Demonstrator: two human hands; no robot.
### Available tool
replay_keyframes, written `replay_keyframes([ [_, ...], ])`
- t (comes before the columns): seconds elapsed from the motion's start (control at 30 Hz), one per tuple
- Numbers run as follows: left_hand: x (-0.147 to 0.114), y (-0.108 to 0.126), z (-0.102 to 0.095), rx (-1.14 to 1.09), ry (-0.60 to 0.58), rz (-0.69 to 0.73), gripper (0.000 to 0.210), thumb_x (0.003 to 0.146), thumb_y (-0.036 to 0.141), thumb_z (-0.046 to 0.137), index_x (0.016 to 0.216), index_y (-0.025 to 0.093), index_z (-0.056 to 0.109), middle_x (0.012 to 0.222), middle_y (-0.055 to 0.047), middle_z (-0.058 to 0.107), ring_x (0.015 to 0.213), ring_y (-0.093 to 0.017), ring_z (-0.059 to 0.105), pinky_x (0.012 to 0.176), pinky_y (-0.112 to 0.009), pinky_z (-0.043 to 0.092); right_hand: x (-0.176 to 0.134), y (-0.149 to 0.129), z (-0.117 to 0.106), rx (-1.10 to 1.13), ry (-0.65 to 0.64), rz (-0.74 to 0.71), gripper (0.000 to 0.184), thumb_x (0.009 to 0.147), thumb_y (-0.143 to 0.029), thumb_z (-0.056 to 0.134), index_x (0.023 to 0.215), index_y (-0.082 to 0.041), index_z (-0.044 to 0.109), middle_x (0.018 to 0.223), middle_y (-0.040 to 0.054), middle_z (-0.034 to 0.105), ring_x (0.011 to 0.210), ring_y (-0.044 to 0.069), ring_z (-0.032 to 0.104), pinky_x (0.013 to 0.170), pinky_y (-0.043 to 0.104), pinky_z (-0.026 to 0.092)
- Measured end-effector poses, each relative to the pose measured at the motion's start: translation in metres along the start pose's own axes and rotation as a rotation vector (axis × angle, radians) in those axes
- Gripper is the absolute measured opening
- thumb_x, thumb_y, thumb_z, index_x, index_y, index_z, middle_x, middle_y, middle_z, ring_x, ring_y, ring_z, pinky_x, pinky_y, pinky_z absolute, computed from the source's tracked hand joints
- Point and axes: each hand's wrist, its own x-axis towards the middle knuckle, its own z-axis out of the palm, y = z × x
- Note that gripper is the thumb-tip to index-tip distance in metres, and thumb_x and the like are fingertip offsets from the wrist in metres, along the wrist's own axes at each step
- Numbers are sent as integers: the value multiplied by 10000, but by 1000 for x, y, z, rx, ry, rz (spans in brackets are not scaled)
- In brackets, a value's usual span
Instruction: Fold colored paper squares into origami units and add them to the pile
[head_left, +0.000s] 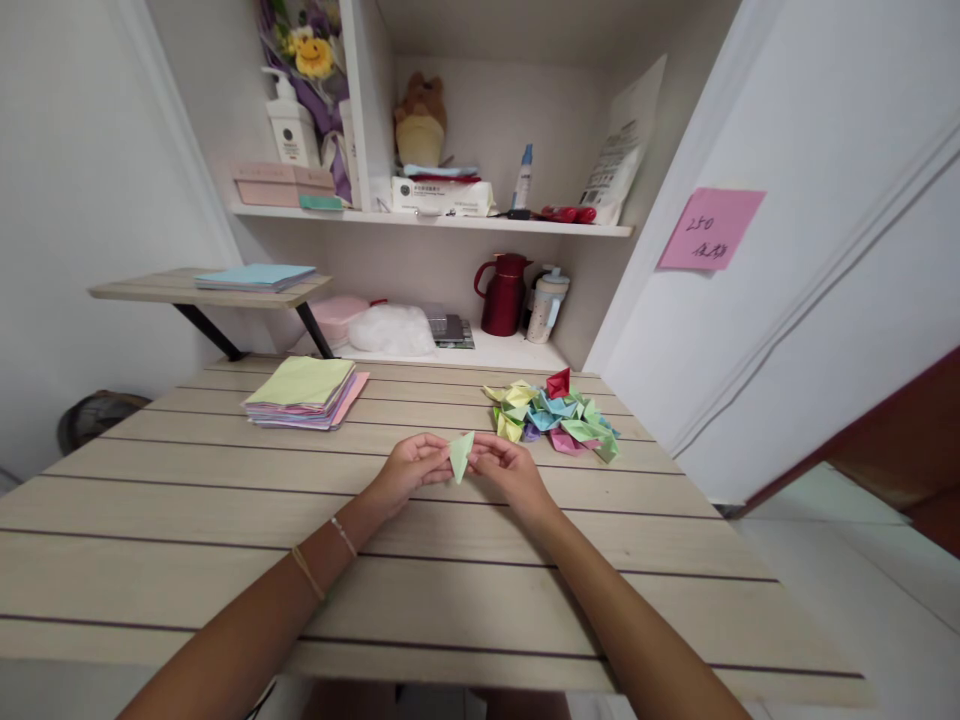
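Between my two hands is a small piece of pale green folded paper (461, 456), its lower end narrowing to a point. My left hand (416, 468) pinches its left edge between thumb and fingers. From the other side, my right hand (511, 474) grips the right edge in the same way. Just beyond my right hand lies a pile of folded paper boats (551, 415) in yellow, blue, green, pink and red. A stack of coloured paper sheets (304, 393), yellow on top, sits farther off to the left.
The slatted wooden table (420, 610) carries a small raised shelf (150, 285) with blue paper sheets (255, 277) on it. Behind stand a dark red jug (504, 300) and a pale tumbler (547, 308). A pink note (712, 229) sticks to the right wall.
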Motion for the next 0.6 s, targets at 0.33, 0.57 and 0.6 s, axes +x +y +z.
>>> replay_keyframes([
  [0.33,-6,-1,7,82,-63,-35,377,639,353,707,912,130,575,734,-57,668,671,-162,655,662,-310,531,-4,-2,-3,-604,77,-365,181,684,-149,579,820,-192,691,716,32,608,624,141,534,556,242,435],
  [0.57,-13,-1,13,92,-189,-98,346,668,369,681,900,118,622,862,-102,676,771,-187,661,697,-287,513,-9,-6,-3,-792,16,-580,327,710,-74,508,934,-236,683,839,55,584,763,166,569,651,277,475],
  [0.6,-13,0,14,86,-175,-82,336,652,339,700,895,119,625,851,-92,679,760,-175,659,716,-287,510,-9,-7,-3,-808,-10,-592,337,710,-77,512,956,-238,677,871,60,586,805,173,572,694,291,478],
])
